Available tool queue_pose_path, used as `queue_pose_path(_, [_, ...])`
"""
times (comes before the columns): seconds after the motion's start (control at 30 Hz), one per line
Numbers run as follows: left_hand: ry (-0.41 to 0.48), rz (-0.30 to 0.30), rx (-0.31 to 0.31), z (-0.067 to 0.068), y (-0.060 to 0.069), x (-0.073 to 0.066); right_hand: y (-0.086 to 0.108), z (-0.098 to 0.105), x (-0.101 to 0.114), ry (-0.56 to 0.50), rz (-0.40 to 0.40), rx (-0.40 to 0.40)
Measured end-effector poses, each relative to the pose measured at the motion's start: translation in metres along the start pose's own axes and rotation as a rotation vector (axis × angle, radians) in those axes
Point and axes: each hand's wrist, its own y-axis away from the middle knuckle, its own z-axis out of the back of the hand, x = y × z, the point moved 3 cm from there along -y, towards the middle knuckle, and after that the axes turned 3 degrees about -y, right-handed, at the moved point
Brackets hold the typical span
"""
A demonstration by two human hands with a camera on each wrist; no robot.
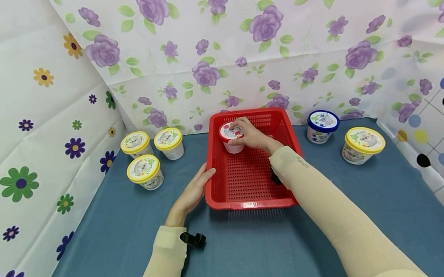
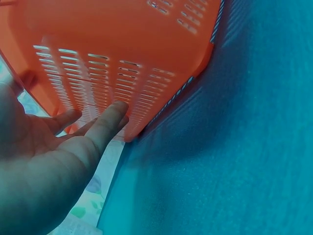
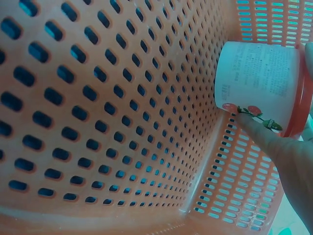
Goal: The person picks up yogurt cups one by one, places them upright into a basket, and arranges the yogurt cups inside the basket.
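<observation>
My right hand [image 1: 253, 135] grips a tub with a red lid [image 1: 233, 148] inside the red plastic basket [image 1: 240, 204], near its back left corner. In the right wrist view, the thumb lies along the tub's white side [image 3: 259, 73], which bears strawberry pictures, and the base is at or very close to the perforated basket floor [image 3: 122, 112]. At the basket's left side my left hand [image 1: 191, 192] holds the rim, thumb over the top. The left wrist view has its fingers [image 2: 105, 125] against the slotted outer wall [image 2: 83, 29].
Left of the basket stand three yellow-lidded tubs [image 1: 145, 169] on the blue cloth [image 1: 115, 240]. To its right are a blue-lidded tub [image 1: 323, 124] and another yellow-lidded tub [image 1: 363, 143]. A flowered sheet [image 1: 204, 45] hangs close behind the basket.
</observation>
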Motion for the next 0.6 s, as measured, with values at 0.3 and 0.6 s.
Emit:
queue_pose_path(0.3, [0.005,-0.002,-0.002,-0.0011,0.0005,-0.0012,-0.0013,-0.0043,0.0024,0.041,-0.002,-0.03])
queue_pose_path(0.6, [0.009,0.006,-0.011,-0.0005,0.0,-0.001,0.0013,-0.0002,0.0064,0.042,-0.02,-0.02])
